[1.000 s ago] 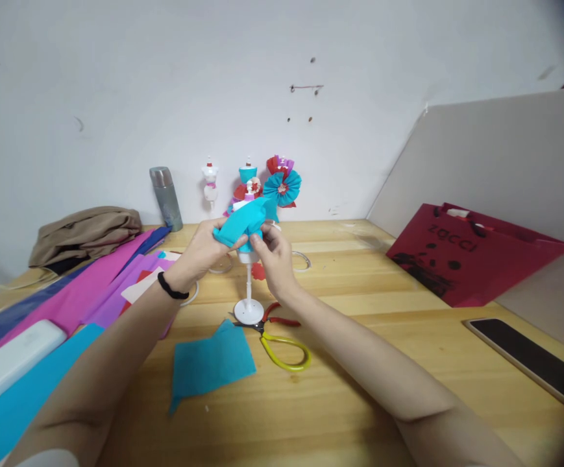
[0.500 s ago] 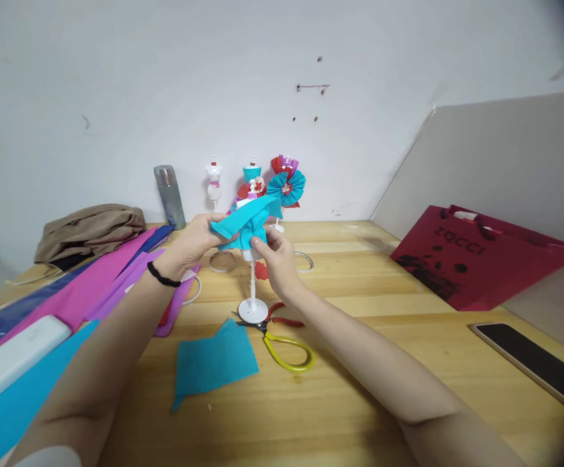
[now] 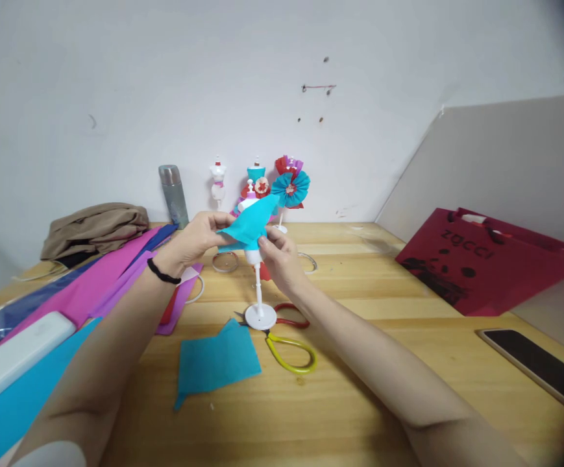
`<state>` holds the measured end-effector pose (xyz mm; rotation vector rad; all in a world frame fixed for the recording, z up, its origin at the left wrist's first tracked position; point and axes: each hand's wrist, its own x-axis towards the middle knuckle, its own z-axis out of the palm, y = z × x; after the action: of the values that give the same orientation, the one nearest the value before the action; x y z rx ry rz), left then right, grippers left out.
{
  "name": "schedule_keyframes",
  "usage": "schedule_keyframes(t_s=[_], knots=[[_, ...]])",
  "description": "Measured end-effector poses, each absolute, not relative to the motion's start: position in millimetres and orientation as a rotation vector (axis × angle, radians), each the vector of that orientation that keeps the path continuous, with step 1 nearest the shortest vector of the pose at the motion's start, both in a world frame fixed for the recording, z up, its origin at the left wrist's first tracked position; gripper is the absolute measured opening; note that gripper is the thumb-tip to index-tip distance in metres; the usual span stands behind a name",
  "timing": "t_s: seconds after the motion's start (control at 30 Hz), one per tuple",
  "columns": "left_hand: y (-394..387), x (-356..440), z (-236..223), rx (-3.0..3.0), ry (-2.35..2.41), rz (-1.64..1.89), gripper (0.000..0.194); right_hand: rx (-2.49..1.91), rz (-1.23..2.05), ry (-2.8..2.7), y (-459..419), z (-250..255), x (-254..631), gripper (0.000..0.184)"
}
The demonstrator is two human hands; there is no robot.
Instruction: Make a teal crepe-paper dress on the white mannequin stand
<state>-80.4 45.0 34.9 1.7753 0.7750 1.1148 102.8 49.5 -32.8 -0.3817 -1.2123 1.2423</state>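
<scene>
A small white mannequin stand is held slightly tilted just over the table, with a strip of turquoise fabric across its torso. My left hand pinches the left end of that fabric between thumb and fingers. From the right, my right hand grips the fabric against the mannequin's waist, its fingertips partly hidden. Below the base lie scissors with one yellow and one red handle. Beside them rests a cut piece of turquoise fabric.
Dressed mannequins stand along the wall near a grey flask. Coloured fabric sheets, a brown cloth and a white box-like object lie left. A red paper bag and a phone are right.
The fabric's upper flap has turned and spread broader toward me. The mannequin's base has tilted a little to the right. Both hands keep their hold; the view has shifted slightly.
</scene>
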Motion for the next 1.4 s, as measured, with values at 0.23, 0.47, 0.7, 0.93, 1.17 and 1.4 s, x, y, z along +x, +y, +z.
schedule_keyframes(t_s=[0.23,0.47,0.7,0.93,1.17,1.4], knots=[[38.1,-103.7,48.4,1.767,0.645,0.871,0.035,-0.206,1.483,-1.194,56.2,-28.1,116.0,0.036],[53.2,-79.8,21.4,1.559,0.698,0.808,0.046,-0.152,1.801,-1.215,49.6,-30.8,123.5,0.032],[43.6,-64.7,16.2,1.423,0.471,0.831,0.045,-0.173,1.856,-1.197,53.4,-36.4,124.1,0.044],[46.4,-64.1,13.8,1.364,0.531,0.819,0.041,-0.258,1.7,-1.223,51.2,-29.8,121.0,0.053],[59.2,-64.0,-1.8,1.423,0.519,0.811,0.041,-0.307,1.48,-1.24,45.1,-13.8,114.0,0.058],[46.8,-53.0,-1.1,1.414,0.425,0.677,0.046,-0.288,1.319,-1.203,42.1,-4.4,116.5,0.055]])
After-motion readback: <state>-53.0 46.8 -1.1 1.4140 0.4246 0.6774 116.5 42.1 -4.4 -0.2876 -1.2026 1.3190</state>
